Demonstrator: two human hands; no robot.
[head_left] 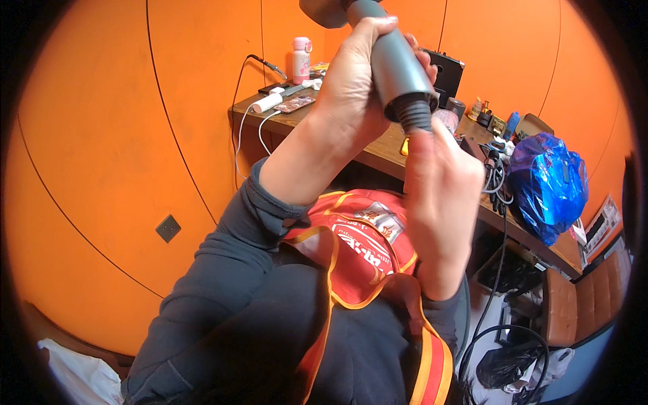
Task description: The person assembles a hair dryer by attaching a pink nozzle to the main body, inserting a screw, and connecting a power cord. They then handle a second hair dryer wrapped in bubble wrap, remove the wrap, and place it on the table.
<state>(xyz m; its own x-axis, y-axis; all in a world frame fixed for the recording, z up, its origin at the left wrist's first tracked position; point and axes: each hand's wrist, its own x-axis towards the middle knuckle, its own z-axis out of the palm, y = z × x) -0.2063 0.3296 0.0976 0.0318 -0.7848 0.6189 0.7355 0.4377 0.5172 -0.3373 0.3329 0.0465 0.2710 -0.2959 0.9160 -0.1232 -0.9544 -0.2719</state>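
A grey appliance shaped like a hair dryer (399, 64) is held up at the top of the view, its round head (324, 9) cut off by the upper edge. My left hand (358, 77) is closed around its handle, the thumb lying along the near side. From the handle's open lower end sticks a dark ribbed piece (413, 111). My right hand (442, 179), smeared by motion, is closed on that ribbed piece just below the handle. Whatever lies inside the right fist is hidden.
Beyond my hands runs a wooden desk (378, 155) with a pink bottle (302, 61), a phone (295, 104) and a soldering iron (273, 69). A blue plastic bag (550, 185) sits at its right. Black cable (498, 283) hangs to the floor near a brown chair (584, 304).
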